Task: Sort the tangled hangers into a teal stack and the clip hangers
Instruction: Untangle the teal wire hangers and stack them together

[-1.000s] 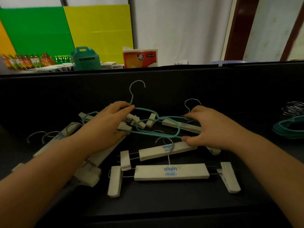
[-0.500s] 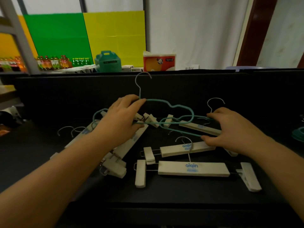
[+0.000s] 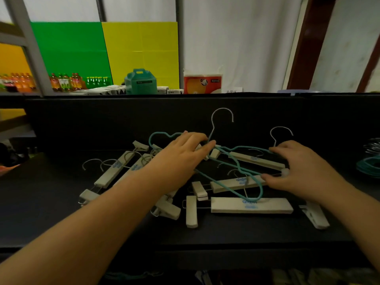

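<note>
White curtains (image 3: 236, 38) are hanging behind green (image 3: 67, 50) and yellow panels (image 3: 141, 50); a grey shelf post (image 3: 30, 48) is rising at left, bottles (image 3: 65, 82) lining the ledge beyond the black desk (image 3: 226, 235).

Wire hanger (image 3: 232, 171) atop clip hangers (image 3: 251, 205) mid-table (image 3: 61, 223); 2 more clip hangers (image 3: 112, 173) left; hanger stack (image 3: 369, 167) far right.

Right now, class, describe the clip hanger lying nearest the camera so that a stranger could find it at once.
Start at the black table and find the pile of pale clip hangers between the two hands. The one nearest its front edge lies flat and square to the viewer. Unlike its neighbours it is the widest bar, with blue lettering and a clip at each end.
</note>
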Action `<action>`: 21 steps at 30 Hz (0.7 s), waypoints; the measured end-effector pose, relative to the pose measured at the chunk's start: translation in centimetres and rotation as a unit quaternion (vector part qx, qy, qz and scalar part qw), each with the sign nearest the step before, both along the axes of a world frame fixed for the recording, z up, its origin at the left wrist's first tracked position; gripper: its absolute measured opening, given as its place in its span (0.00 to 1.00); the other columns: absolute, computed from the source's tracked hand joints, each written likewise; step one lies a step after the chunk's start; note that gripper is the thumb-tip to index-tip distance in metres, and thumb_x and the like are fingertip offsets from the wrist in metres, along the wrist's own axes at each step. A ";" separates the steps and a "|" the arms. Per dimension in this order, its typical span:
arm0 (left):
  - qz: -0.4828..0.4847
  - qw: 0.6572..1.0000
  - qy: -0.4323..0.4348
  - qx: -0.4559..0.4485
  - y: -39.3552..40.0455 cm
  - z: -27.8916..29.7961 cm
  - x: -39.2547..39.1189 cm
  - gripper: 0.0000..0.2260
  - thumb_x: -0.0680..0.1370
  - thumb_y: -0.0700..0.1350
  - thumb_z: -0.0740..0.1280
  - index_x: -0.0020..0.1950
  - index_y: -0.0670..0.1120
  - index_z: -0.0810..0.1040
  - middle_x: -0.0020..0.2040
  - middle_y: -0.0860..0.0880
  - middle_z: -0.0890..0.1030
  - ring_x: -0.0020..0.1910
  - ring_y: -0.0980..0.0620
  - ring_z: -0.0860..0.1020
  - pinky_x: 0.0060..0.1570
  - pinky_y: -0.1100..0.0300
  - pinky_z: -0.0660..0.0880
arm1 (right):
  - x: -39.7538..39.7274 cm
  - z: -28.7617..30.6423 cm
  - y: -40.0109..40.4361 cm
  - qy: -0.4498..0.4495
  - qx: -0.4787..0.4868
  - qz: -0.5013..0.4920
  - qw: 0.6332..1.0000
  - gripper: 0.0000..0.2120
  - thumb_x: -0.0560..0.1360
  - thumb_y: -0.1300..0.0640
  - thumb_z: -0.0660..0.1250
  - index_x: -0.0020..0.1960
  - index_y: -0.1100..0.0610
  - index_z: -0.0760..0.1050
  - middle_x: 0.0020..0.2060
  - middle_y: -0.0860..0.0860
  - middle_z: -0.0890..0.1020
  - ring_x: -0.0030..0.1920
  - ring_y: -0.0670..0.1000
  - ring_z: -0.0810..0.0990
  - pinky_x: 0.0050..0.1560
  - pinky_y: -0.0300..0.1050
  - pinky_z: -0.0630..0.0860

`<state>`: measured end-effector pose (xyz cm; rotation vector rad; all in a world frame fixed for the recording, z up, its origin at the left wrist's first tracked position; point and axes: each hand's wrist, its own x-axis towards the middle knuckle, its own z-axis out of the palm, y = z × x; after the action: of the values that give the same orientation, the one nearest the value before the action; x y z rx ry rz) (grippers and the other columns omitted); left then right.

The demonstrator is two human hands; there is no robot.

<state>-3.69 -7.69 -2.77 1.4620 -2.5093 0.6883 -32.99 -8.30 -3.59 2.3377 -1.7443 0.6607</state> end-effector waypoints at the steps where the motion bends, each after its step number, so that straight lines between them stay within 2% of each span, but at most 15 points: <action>1: 0.002 1.000 -0.005 -0.001 0.0 -0.1 0.1 0.41 0.75 0.41 0.68 0.79 0.54 0.44 0.76 0.50 0.49 0.75 0.48 0.46 0.68 0.55 0.40 | 0.0 0.0 0.2 0.001 -0.001 -0.003 1.000 0.41 0.66 0.35 0.73 0.73 0.52 0.69 0.64 0.45 0.71 0.61 0.45 0.72 0.55 0.40 0.71; 4: 0.012 1.000 0.019 0.020 -0.2 -0.7 0.3 0.40 0.76 0.43 0.68 0.79 0.54 0.44 0.77 0.49 0.50 0.76 0.47 0.49 0.70 0.54 0.44 | 0.1 0.3 0.8 -0.003 0.004 -0.009 1.000 0.41 0.66 0.36 0.73 0.73 0.53 0.69 0.64 0.46 0.72 0.60 0.46 0.72 0.56 0.44 0.73; 7: 0.046 0.993 0.091 0.059 -0.6 -1.1 0.4 0.39 0.77 0.50 0.67 0.78 0.54 0.44 0.78 0.50 0.49 0.76 0.46 0.53 0.72 0.51 0.54 | 0.4 0.2 1.2 -0.004 0.007 -0.010 1.000 0.40 0.67 0.37 0.74 0.73 0.53 0.69 0.65 0.46 0.71 0.61 0.46 0.72 0.54 0.41 0.70; 9: 0.054 0.993 0.096 0.051 -0.6 -1.3 0.4 0.39 0.77 0.49 0.68 0.78 0.54 0.44 0.78 0.49 0.49 0.76 0.46 0.54 0.72 0.51 0.57 | 0.6 0.1 1.4 -0.006 0.006 -0.012 1.000 0.41 0.67 0.36 0.74 0.73 0.53 0.69 0.65 0.45 0.71 0.61 0.46 0.72 0.53 0.40 0.69; 13: 0.055 0.995 0.076 0.017 -0.6 -1.7 0.7 0.41 0.75 0.44 0.70 0.79 0.54 0.45 0.78 0.47 0.50 0.76 0.45 0.50 0.72 0.50 0.53 | 0.9 -0.2 1.5 -0.010 0.003 -0.015 1.000 0.40 0.67 0.37 0.74 0.73 0.53 0.69 0.64 0.46 0.72 0.60 0.46 0.72 0.53 0.40 0.69; 17: 0.057 0.996 0.065 -0.004 -0.9 -1.4 0.8 0.42 0.74 0.43 0.70 0.79 0.53 0.46 0.77 0.45 0.51 0.76 0.44 0.49 0.72 0.49 0.52 | 0.8 -0.3 1.7 -0.010 0.008 -0.014 1.000 0.41 0.66 0.37 0.74 0.73 0.53 0.69 0.64 0.46 0.72 0.61 0.46 0.72 0.55 0.41 0.71; 21: 0.038 0.999 0.035 -0.016 -0.8 -1.3 0.6 0.42 0.74 0.40 0.70 0.79 0.53 0.47 0.77 0.46 0.51 0.76 0.44 0.48 0.69 0.52 0.43 | 0.8 -0.1 1.7 0.004 0.015 -0.011 1.000 0.41 0.66 0.37 0.74 0.73 0.53 0.69 0.64 0.45 0.72 0.61 0.46 0.72 0.55 0.41 0.71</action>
<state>-3.11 -8.50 -4.07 1.5488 -2.3916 0.6732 -32.24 -6.57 -3.68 2.3335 -1.7874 0.6243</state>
